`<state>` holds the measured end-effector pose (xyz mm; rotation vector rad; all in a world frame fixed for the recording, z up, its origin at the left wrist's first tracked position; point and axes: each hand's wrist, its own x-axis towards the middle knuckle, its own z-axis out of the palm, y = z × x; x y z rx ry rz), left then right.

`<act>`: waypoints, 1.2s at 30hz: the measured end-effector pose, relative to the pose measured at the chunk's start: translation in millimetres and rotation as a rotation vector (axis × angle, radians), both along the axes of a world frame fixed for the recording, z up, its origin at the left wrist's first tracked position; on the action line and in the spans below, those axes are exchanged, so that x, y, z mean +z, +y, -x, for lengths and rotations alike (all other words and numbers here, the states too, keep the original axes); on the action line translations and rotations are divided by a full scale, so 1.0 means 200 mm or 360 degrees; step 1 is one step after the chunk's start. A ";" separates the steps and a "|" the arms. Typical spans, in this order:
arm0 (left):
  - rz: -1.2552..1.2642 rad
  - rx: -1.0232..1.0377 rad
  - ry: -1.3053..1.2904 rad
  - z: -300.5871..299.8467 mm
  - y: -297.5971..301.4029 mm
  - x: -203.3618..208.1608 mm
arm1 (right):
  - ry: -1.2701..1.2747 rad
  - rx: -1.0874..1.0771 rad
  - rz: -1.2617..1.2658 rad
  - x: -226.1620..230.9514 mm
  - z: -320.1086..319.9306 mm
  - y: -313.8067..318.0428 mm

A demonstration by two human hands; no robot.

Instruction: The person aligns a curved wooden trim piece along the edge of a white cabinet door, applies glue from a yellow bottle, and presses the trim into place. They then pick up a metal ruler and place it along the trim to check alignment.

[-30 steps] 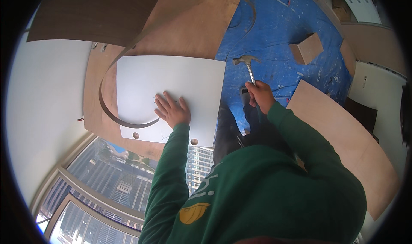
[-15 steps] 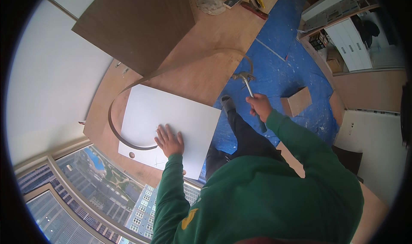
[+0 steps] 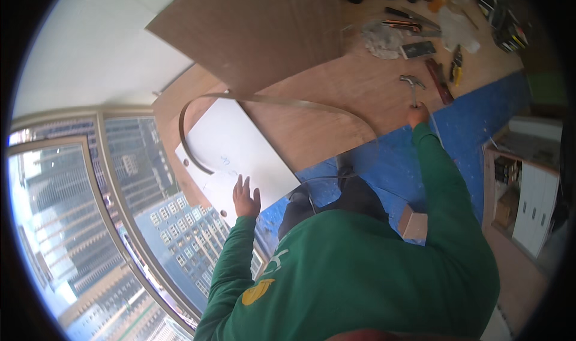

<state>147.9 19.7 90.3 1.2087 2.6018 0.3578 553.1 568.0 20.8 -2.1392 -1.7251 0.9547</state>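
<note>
My right hand (image 3: 418, 115) is closed around the handle of a claw hammer (image 3: 413, 82). The hammer is at the wooden worktop's (image 3: 312, 134) near edge, close to the tools lying there. With fingers spread, my left hand (image 3: 246, 198) is over the near side of a white panel (image 3: 258, 155); whether it touches the panel I cannot tell. Blue handwritten marks and round holes show on the panel. A long, thin brown strip (image 3: 186, 116), like edge banding, curls over it, one end lying on the white face and the rest looping right past the worktop's edge.
A large brown board (image 3: 270, 35) lies at the back. To its right are yellow-and-black snips (image 3: 456, 70), a red-handled tool (image 3: 440, 80), a dark block (image 3: 418, 50) and crumpled plastic (image 3: 384, 39). Blue sheeting (image 3: 474, 107) covers the floor, with a box-like wooden piece (image 3: 414, 224) on it. Windows (image 3: 114, 179) stand left.
The view has turned. My right hand has carried the hammer forward toward the tools. My left hand has shifted nearer the panel's edge, away from the strip's end; the panel sits at a different angle.
</note>
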 end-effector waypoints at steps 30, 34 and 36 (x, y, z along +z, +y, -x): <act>-0.0226 0.1794 -0.0637 0.48 -1.07 -0.30 | 0.0286 0.1644 0.0707 0.32 1.21 -1.36; -0.0473 0.2008 -0.1895 0.69 -1.08 -0.46 | 0.0251 0.1575 0.0681 0.40 1.42 -1.65; -0.0473 0.1806 -0.2056 0.71 -1.05 -0.45 | 0.0190 0.1566 0.0610 0.45 1.49 -1.70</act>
